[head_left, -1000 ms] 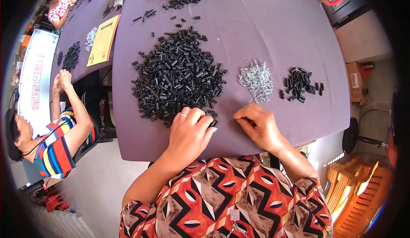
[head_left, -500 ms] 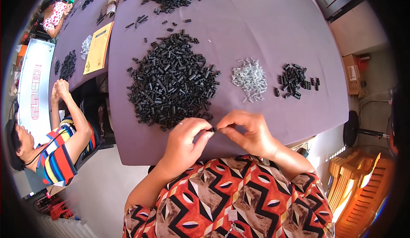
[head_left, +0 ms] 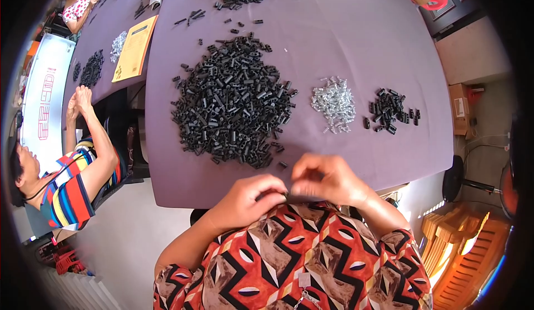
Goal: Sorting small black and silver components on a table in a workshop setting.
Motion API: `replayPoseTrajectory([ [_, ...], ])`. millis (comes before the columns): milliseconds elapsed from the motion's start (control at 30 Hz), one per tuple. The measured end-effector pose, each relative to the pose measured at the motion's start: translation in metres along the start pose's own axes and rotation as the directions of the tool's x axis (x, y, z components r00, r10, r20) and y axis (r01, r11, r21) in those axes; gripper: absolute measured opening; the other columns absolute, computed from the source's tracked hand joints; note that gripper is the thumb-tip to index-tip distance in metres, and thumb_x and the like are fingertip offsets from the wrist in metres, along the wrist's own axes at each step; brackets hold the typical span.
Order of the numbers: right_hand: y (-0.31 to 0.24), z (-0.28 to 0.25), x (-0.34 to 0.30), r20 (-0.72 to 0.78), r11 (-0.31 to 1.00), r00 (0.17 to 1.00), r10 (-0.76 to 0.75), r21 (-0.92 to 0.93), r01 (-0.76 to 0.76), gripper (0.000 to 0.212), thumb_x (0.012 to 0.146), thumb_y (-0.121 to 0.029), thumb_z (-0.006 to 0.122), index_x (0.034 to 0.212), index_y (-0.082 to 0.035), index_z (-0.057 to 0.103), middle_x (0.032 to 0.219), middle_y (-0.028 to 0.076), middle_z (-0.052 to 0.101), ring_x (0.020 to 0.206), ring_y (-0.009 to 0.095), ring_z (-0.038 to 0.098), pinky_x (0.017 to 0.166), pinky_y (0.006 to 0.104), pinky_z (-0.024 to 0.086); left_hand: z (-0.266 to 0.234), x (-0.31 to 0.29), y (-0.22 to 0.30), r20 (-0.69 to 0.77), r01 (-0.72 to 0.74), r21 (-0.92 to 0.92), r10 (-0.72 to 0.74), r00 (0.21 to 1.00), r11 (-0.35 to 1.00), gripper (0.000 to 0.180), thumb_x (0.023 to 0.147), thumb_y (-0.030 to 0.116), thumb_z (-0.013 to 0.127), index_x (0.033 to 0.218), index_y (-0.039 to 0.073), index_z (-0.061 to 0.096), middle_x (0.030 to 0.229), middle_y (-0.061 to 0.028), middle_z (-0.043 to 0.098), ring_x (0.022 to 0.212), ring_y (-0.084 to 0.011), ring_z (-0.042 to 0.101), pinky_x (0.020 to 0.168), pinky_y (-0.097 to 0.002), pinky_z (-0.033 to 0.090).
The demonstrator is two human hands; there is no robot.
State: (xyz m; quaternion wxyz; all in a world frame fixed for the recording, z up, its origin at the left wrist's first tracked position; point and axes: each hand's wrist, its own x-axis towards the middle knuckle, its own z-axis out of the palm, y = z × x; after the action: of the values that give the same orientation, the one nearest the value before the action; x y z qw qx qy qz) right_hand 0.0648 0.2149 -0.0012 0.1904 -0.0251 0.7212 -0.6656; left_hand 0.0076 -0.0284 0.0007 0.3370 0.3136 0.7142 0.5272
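Both hands are at the near edge of a table with a purple tablecloth [head_left: 378, 43]. A strip of cloth separates them from the heap of black tubular parts [head_left: 231, 104] ahead; a wider stretch extends rightward, below the metal springs [head_left: 334, 103] and the smaller black cluster [head_left: 386, 110]. Compared with half a second earlier, the hands sit nearer the patterned shirt [head_left: 300, 254], and the right appears blurred. The left hand [head_left: 247, 200] pinches a small black part [head_left: 286, 195], mostly hidden, at its thumb and forefinger tips. The right hand [head_left: 329, 180], fingers curled, is just beside this part; whether it grips anything cannot be told.
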Motion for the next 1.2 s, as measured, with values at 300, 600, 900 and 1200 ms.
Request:
replayPoseTrajectory([
  [300, 0.015, 0.019, 0.025, -0.077, 0.708, 0.899, -0.431, -0.647, 0.284, 0.021, 0.08, -0.003, 0.076, 0.098, -0.003, 0.065, 0.098, 0.012, 0.064, 0.085, 0.032, 0.067, 0.074, 0.0381, 0.056, 0.002, -0.002, -0.002, -0.212, 0.21, -0.215, -0.256, 0.943, 0.954, 0.009, 0.102, 0.003, 0.059, 0.11, -0.002, 0.061, 0.096, -0.0081, 0.072, 0.083, -0.0105, 0.067, 0.076, -0.0254, 0.055],
  [600, 0.003, 0.014, 0.016, -0.18, 0.958, 0.948, -0.263, -0.169, 0.234, 0.015, 0.085, 0.004, 0.068, 0.1, 0.0, 0.064, 0.092, 0.008, 0.066, 0.079, 0.016, 0.069, 0.065, 0.0291, 0.055, 0.005, 0.007, -0.007, -0.187, 0.158, -0.293, -0.218, 0.958, 0.943, 0.019, 0.099, 0.002, 0.062, 0.117, -0.004, 0.064, 0.098, -0.0079, 0.075, 0.088, -0.0111, 0.071, 0.077, -0.026, 0.056],
  [900, 0.006, 0.007, 0.015, -0.115, 0.986, 0.991, -0.071, 0.14, 0.086, 0.014, 0.088, 0.006, 0.067, 0.1, 0.0, 0.071, 0.095, 0.006, 0.068, 0.085, 0.013, 0.067, 0.073, 0.0269, 0.054, 0.006, 0.012, -0.008, -0.188, 0.123, -0.258, -0.175, 0.966, 0.958, 0.023, 0.096, 0.001, 0.065, 0.118, -0.005, 0.066, 0.099, -0.0094, 0.076, 0.089, -0.0111, 0.071, 0.076, -0.0254, 0.055],
  [1200, 0.001, 0.008, 0.02, -0.142, 0.914, 0.93, -0.339, -0.285, 0.289, 0.011, 0.088, 0.006, 0.068, 0.098, 0.002, 0.071, 0.088, 0.007, 0.068, 0.08, 0.013, 0.067, 0.067, 0.0264, 0.053, 0.006, 0.018, -0.003, -0.285, -0.045, 0.164, 0.091, 0.954, 0.985, 0.016, 0.095, 0.003, 0.067, 0.11, -0.003, 0.068, 0.093, -0.0089, 0.075, 0.079, -0.0107, 0.07, 0.069, -0.0274, 0.056],
])
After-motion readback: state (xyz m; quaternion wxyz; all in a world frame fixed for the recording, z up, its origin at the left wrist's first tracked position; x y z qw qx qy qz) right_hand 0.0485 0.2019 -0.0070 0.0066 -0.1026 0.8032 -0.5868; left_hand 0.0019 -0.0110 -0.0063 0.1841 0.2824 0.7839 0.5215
